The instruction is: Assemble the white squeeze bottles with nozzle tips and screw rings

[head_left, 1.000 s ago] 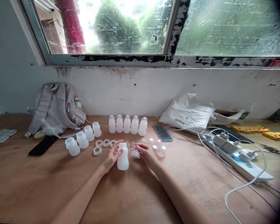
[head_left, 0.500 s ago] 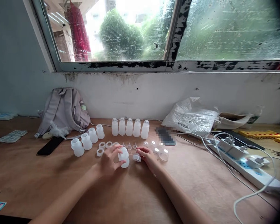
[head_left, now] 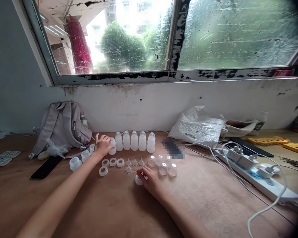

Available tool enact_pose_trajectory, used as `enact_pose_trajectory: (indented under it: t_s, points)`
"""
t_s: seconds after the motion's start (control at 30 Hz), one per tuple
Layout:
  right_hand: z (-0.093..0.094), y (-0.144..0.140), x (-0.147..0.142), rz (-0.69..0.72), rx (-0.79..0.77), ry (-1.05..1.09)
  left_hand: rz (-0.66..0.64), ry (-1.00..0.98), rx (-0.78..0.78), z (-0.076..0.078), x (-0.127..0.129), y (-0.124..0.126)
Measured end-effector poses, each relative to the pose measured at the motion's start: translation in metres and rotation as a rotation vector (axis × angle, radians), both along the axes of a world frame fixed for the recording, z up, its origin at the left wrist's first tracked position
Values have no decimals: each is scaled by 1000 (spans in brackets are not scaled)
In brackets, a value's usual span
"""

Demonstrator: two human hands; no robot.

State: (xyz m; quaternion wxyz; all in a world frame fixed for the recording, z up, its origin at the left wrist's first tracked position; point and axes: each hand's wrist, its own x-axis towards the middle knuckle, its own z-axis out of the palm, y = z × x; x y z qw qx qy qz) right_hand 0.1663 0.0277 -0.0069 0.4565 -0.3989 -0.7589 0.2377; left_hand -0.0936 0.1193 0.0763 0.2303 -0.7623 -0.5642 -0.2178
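Observation:
My left hand (head_left: 102, 144) reaches to the back and grips a white bottle (head_left: 112, 147) standing at the left end of a row of capped white bottles (head_left: 134, 140). My right hand (head_left: 150, 178) rests on the wooden table (head_left: 114, 211), its fingertips holding a small ring cap (head_left: 138, 180). In front of the row lie white rings (head_left: 113, 162), small clear nipples (head_left: 134, 162) and clear round caps (head_left: 165, 167). Three open bottles (head_left: 75, 163) stand to the left of my left arm.
A grey backpack (head_left: 62, 127) leans on the wall at the left, a black phone (head_left: 46, 167) in front of it. At the right are a white plastic bag (head_left: 201, 124), a power strip (head_left: 254, 172) with cables, and yellow pieces (head_left: 268, 140).
My left hand carried the white bottle from the table's middle back to the left end of the bottle row. My right hand lowered the ring cap to the table.

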Motion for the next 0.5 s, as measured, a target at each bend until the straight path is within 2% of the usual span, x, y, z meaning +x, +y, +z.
enact_pose_trajectory:
  t_s: [0.1, 0.2, 0.4, 0.5]
  points:
    - [-4, 0, 0, -10, 7, -86, 68, 26, -5, -14, 1, 8]
    - [-3, 0, 0, -6, 8, -149, 86, 20, -15, -20, 2, 12]
    - [3, -5, 0, -24, -33, -228, 108, -14, -18, -17, 4, 13]
    - [2, -5, -1, -36, -32, -247, 90, -86, 33, -18, 8, 2]
